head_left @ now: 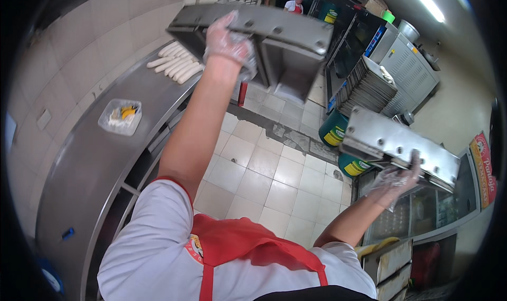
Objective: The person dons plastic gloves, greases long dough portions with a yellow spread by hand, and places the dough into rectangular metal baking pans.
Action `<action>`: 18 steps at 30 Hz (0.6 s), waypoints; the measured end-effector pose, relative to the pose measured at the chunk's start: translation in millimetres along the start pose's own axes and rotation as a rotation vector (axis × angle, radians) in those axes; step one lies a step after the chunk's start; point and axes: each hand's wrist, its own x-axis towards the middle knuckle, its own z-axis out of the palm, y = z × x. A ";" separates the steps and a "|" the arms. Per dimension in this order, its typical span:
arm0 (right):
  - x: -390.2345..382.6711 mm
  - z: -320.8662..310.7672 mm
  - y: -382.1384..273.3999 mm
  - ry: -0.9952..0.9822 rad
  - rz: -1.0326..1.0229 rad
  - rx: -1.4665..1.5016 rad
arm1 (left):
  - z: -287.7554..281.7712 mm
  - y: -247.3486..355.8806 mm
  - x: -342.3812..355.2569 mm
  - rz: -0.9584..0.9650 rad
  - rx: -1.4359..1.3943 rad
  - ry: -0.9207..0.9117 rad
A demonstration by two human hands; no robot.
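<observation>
My left hand (pixel 228 41), in a clear plastic glove, grips a strapped set of metal loaf pans (pixel 288 27) and holds it up at the far side. Its deep rectangular pans look empty where their insides show. Out to the right, my gloved right hand (pixel 397 180) is closed on a second set of loaf pans (pixel 398 138), raised and tilted; the insides of that set are hidden. Several long pale dough sticks (pixel 177 63) lie side by side on the steel counter (pixel 79 179), left of and beyond my left arm.
On the counter stand a clear plastic tub (pixel 120 117) with something white and yellow inside, and a small blue object (pixel 67 233). Stacked baking trays (pixel 369 85), dark green drums (pixel 334 127) and a glass-fronted cabinet (pixel 422 211) line the right. Two people (pixel 294 6) are far back.
</observation>
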 end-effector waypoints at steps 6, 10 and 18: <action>93.9 -36.6 221.7 0.008 0.441 -0.265 | -129.4 -91.2 188.1 -0.106 0.224 0.436; 157.8 -114.6 378.0 0.108 0.733 -0.449 | -205.0 -151.7 330.9 -0.265 0.204 0.415; 191.7 -106.8 521.7 0.054 0.852 -0.885 | -202.5 -215.3 617.2 -0.238 0.581 0.198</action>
